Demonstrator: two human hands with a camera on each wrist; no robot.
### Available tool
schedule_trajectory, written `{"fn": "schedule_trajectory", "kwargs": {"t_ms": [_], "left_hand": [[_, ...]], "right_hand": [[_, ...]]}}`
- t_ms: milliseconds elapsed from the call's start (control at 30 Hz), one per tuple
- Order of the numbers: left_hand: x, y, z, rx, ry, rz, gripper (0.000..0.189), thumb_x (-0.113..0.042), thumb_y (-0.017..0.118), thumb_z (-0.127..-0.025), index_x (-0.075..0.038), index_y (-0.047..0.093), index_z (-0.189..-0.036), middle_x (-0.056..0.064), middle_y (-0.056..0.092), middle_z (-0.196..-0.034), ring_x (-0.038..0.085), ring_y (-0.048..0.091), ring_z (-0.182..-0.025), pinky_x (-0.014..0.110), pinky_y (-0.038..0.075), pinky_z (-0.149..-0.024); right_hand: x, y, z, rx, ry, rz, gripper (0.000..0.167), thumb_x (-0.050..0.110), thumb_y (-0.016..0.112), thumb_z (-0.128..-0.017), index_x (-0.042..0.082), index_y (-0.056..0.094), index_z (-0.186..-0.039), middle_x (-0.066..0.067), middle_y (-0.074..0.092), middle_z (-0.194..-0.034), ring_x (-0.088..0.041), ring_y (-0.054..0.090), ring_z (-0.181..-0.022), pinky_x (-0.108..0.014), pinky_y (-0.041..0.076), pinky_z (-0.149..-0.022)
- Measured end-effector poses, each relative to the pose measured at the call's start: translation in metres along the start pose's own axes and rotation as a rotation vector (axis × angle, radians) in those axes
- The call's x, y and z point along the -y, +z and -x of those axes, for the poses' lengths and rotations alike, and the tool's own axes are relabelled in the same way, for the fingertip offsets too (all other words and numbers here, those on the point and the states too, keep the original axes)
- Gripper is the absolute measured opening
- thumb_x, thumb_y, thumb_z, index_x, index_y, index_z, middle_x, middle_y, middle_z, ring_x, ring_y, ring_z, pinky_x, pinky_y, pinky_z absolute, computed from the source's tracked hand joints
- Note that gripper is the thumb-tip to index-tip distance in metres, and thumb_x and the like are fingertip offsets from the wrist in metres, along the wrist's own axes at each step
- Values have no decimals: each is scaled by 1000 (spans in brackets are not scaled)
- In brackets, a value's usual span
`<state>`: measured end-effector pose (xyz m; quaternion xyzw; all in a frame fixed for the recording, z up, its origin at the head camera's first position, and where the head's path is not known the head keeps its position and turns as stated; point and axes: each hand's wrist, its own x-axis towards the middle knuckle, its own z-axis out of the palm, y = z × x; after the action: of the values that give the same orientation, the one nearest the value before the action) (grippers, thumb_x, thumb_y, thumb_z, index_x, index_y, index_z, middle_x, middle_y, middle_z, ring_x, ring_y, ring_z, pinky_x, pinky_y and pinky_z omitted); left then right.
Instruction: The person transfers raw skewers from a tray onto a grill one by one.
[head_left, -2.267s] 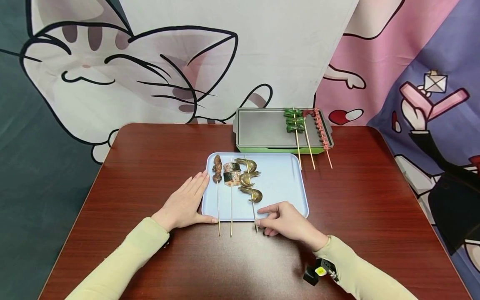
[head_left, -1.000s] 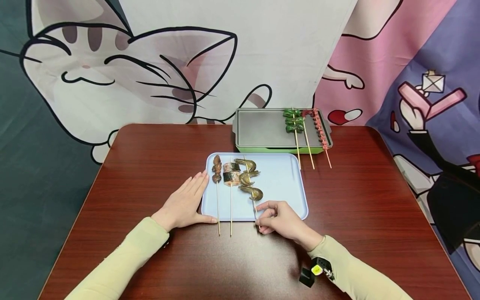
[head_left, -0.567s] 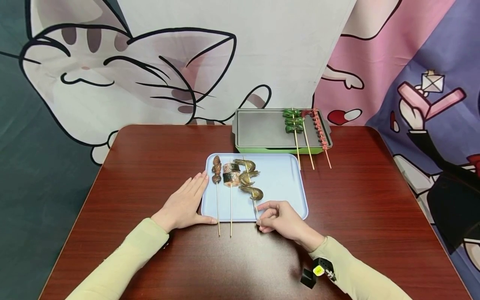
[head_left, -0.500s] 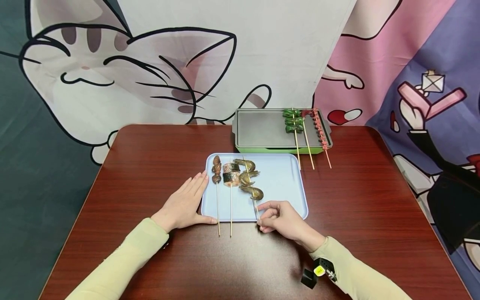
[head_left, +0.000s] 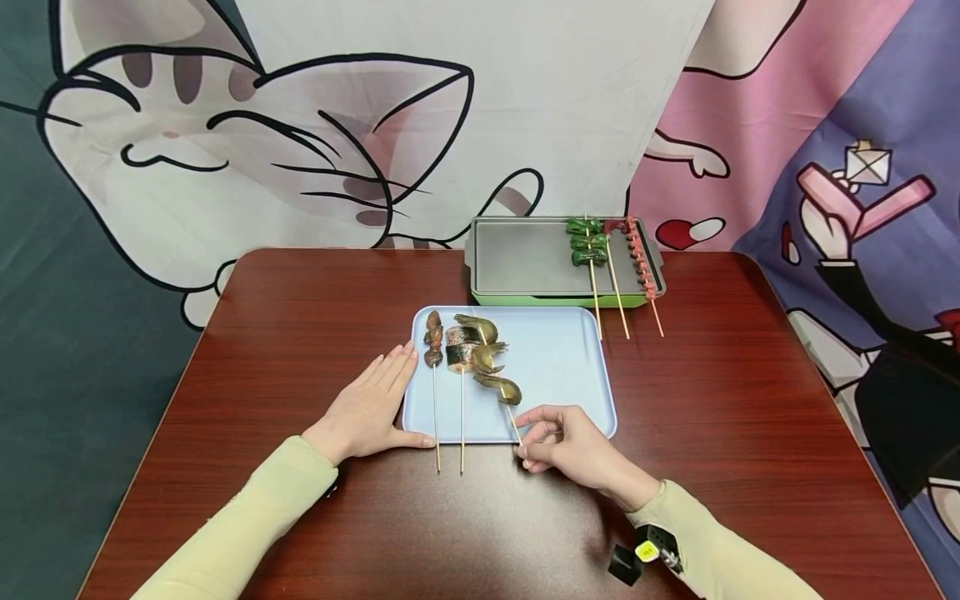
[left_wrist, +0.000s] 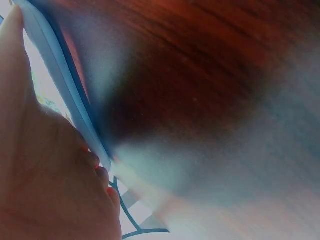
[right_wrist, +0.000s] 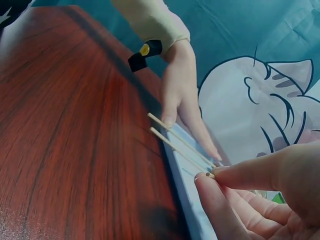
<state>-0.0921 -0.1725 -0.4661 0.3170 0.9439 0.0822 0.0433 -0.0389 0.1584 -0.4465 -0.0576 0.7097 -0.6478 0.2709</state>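
My right hand (head_left: 576, 446) pinches the stick of a shrimp skewer (head_left: 509, 392) between thumb and fingertips, near its lower end. Several greenish-brown shrimps are threaded on it, and it slants up to the left over the pale blue tray (head_left: 558, 358). Its upper shrimps overlap a skewer of dark-skinned fish pieces (head_left: 457, 357) in the head view. Left of that lies a brown meat skewer (head_left: 433, 342). The right wrist view shows the held stick's end (right_wrist: 209, 175) at the fingertips. My left hand (head_left: 367, 404) rests at the tray's left edge, fingers straight, thumb at the near-left corner.
Behind the tray stands a green box with a grey griddle top (head_left: 525, 254). On its right side lie a green pepper skewer (head_left: 589, 242), a dark red skewer (head_left: 611, 227) and a pink skewer (head_left: 641, 258), sticks overhanging the front. Everything stands on a brown wooden table (head_left: 300, 292).
The shrimp skewer's upper part has swung left over the fish skewer, while my right hand has shifted slightly right and nearer. Its fingers closed on the stick earlier. The left hand stays put.
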Motion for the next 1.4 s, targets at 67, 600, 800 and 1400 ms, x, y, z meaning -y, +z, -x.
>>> {"fn": "schedule_trajectory", "kwargs": {"t_ms": [67,600,800,1400], "left_hand": [[0,0,0,5,0,-6,128,-82,64,-77,10,25,-156,24,18,-165,36,18,-152,46,16,-123],[-2,-2,0,2,7,-7,126,-81,65,-78,11,26,-156,25,18,-165,37,19,-151,47,17,-122],[-1,-3,0,1,6,-12,127,-81,64,-78,11,26,-155,25,19,-164,37,20,-151,47,18,-122],[-3,-4,2,4,0,-1,126,-81,66,-77,10,27,-156,24,19,-164,37,20,-151,47,18,-122]], "right_hand": [[3,0,1,4,-6,5,39,-8,69,-88,-18,57,-123,-20,70,-86,-21,71,-72,-36,62,-68],[37,-17,4,-50,-108,66,39,-10,64,-89,-18,57,-126,-24,69,-88,-21,72,-72,-39,62,-70],[57,-34,1,-128,-168,102,38,-11,68,-89,-15,59,-126,-22,71,-87,-23,73,-71,-39,62,-71],[89,-83,-39,-304,-188,94,39,-7,68,-92,-11,60,-129,-30,70,-98,-18,73,-73,-37,62,-73]]}}
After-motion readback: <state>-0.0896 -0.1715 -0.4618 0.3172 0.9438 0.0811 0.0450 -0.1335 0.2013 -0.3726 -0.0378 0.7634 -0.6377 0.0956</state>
